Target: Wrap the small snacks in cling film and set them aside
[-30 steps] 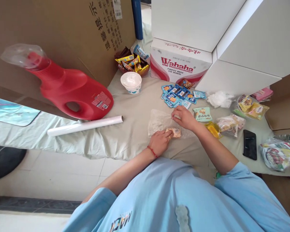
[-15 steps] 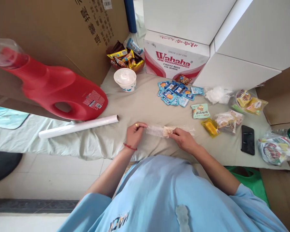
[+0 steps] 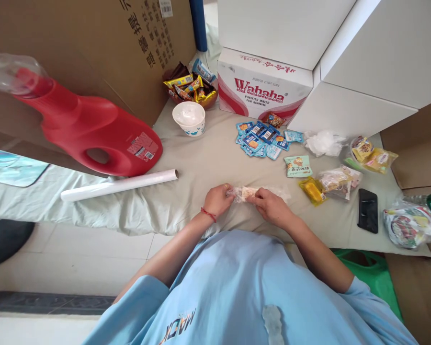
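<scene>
A strip of clear plastic wrap [image 3: 278, 193] lies across the cloth in front of me, with a small pale, crumbly-looking snack piece [image 3: 247, 192] in its middle. My left hand [image 3: 219, 199] is closed on the gathered left end of the wrap, close beside the piece. The fingers of my right hand [image 3: 271, 206] pinch the piece and the wrap at the right side. Part of the piece is hidden by my fingers. A light green snack packet [image 3: 298, 166] lies beyond my right hand, with a yellow packet [image 3: 311, 190] nearer.
A white roll [image 3: 120, 185] and a large red jug [image 3: 104, 134] stand to the left. Behind are a paper cup [image 3: 189, 120], a bowl of wrapped snacks [image 3: 210, 101], blue packets [image 3: 253, 143] and a Wahaha carton [image 3: 264, 86]. A black phone [image 3: 368, 211] lies right.
My left hand has moved right, toward the snack piece, bunching the left end of the plastic wrap. My right hand stays at nearly the same spot.
</scene>
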Motion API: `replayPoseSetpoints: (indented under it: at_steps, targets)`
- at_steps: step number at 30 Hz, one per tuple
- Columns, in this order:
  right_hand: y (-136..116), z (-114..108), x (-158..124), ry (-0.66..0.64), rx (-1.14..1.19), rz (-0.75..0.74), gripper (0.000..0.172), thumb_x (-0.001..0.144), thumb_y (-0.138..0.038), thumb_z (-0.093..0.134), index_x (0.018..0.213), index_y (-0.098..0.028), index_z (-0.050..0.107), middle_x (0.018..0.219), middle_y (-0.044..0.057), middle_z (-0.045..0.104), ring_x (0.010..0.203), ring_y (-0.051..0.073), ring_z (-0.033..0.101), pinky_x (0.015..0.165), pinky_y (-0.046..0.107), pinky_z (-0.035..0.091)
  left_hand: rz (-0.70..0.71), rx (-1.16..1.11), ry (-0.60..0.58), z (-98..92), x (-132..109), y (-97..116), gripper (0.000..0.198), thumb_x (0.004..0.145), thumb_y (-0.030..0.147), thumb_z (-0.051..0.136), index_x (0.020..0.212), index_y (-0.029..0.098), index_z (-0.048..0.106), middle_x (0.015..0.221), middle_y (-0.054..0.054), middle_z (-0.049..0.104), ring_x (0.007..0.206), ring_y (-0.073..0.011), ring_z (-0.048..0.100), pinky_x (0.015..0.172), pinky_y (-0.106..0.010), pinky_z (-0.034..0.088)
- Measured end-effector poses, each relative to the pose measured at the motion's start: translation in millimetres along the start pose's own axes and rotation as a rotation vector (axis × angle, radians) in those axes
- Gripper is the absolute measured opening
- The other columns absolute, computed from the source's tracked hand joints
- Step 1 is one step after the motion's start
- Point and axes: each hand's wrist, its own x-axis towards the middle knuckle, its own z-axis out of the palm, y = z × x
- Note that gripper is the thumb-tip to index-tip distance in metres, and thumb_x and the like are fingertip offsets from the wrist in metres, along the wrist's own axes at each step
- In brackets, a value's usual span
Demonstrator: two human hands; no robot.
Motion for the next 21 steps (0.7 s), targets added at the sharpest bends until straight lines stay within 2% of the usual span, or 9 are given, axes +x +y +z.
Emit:
replayPoseSetpoints:
  at_steps: [1, 3, 6, 9, 12, 15, 18, 19, 21]
  targets:
    - [1.0, 0.6, 0.5, 0.006, 0.028, -0.018, 0.039, 0.100, -0.019, 0.050, 0.134, -0.029, 0.068, 0.108, 0.008, 0.061, 0.092, 0.020, 0.057, 0.075, 0.028, 0.045, -0.019, -0.007, -0.001, -1.1, -3.0, 0.1, 0.015, 0.080, 0.029, 0.069, 0.093, 0.021, 0.070, 0.083, -0.003, 0.073, 0.083, -0.0227, 0.070, 0.081, -0.035, 0.055]
    - [2.5, 3.1, 2.3, 0.023, 0.075, -0.053, 0.041, 0.099, -0.017, 0.051, 0.134, -0.028, 0.068, 0.108, 0.007, 0.060, 0.094, 0.020, 0.055, 0.082, 0.030, 0.048, -0.039, -0.027, 0.011, -2.4, -7.4, 3.9, 0.012, 0.084, 0.031, 0.064, 0.090, 0.022, 0.069, 0.074, 0.000, 0.071, 0.071, -0.0191, 0.067, 0.070, -0.030, 0.053]
    - [1.9, 7.0, 5.3, 0.062, 0.113, -0.079, 0.042, 0.095, -0.013, 0.053, 0.132, -0.026, 0.069, 0.106, 0.008, 0.059, 0.094, 0.021, 0.054, 0.086, 0.034, 0.050, 0.004, -0.080, -0.006, 3.6, -8.3, 19.2, 0.018, 0.088, 0.032, 0.060, 0.099, 0.020, 0.069, 0.083, -0.001, 0.074, 0.073, -0.0170, 0.069, 0.069, -0.027, 0.054]
    - [-0.3, 5.7, 3.7, 0.108, 0.179, -0.094, 0.034, 0.093, -0.013, 0.055, 0.120, -0.021, 0.072, 0.110, 0.011, 0.061, 0.100, 0.025, 0.056, 0.089, 0.040, 0.052, 0.129, -0.121, -0.075, 17.4, -5.7, 37.0, 0.026, 0.090, 0.024, 0.057, 0.112, 0.018, 0.069, 0.104, -0.006, 0.076, 0.093, -0.0183, 0.071, 0.083, -0.030, 0.057]
    - [3.1, 0.7, -6.7, 0.149, 0.325, -0.136, 0.028, 0.096, -0.020, 0.055, 0.118, -0.023, 0.073, 0.123, 0.012, 0.063, 0.113, 0.026, 0.059, 0.098, 0.043, 0.053, 0.286, 0.046, -0.109, 29.3, -7.1, 46.2, 0.034, 0.087, 0.019, 0.058, 0.120, 0.017, 0.068, 0.125, -0.011, 0.071, 0.117, -0.0247, 0.064, 0.103, -0.039, 0.052]
    - [16.4, 1.2, -20.7, 0.344, 0.384, 0.038, 0.029, 0.101, -0.030, 0.052, 0.124, -0.028, 0.070, 0.124, 0.010, 0.066, 0.115, 0.025, 0.062, 0.101, 0.044, 0.053, 0.433, 0.361, -0.126, 36.7, -13.5, 46.2, 0.042, 0.090, 0.018, 0.057, 0.132, 0.015, 0.064, 0.138, -0.014, 0.064, 0.128, -0.0299, 0.055, 0.106, -0.046, 0.047]
    - [34.8, 10.9, -30.3, 0.557, 0.178, 0.353, 0.040, 0.096, -0.042, 0.060, 0.129, -0.022, 0.068, 0.128, 0.016, 0.063, 0.120, 0.033, 0.056, 0.106, 0.055, 0.047, 0.480, 0.560, -0.130, 42.2, -19.0, 43.7, 0.044, 0.096, 0.017, 0.051, 0.139, 0.013, 0.059, 0.142, -0.015, 0.061, 0.127, -0.0301, 0.053, 0.097, -0.046, 0.048]
    - [40.1, 14.8, -32.2, 0.567, 0.113, 0.410, 0.043, 0.092, -0.044, 0.065, 0.127, -0.020, 0.068, 0.132, 0.019, 0.060, 0.124, 0.036, 0.053, 0.108, 0.059, 0.044, 0.490, 0.599, -0.126, 43.6, -19.8, 43.1, 0.042, 0.098, 0.017, 0.048, 0.139, 0.013, 0.058, 0.142, -0.015, 0.061, 0.126, -0.0296, 0.054, 0.095, -0.045, 0.047]
    - [47.5, 20.1, -34.8, 0.530, 0.069, 0.444, 0.037, 0.088, -0.044, 0.068, 0.113, -0.018, 0.072, 0.136, 0.021, 0.058, 0.129, 0.039, 0.048, 0.111, 0.061, 0.040, 0.512, 0.647, -0.115, 45.1, -20.2, 42.1, 0.040, 0.102, 0.017, 0.044, 0.138, 0.012, 0.059, 0.141, -0.015, 0.061, 0.124, -0.0285, 0.054, 0.090, -0.044, 0.046]
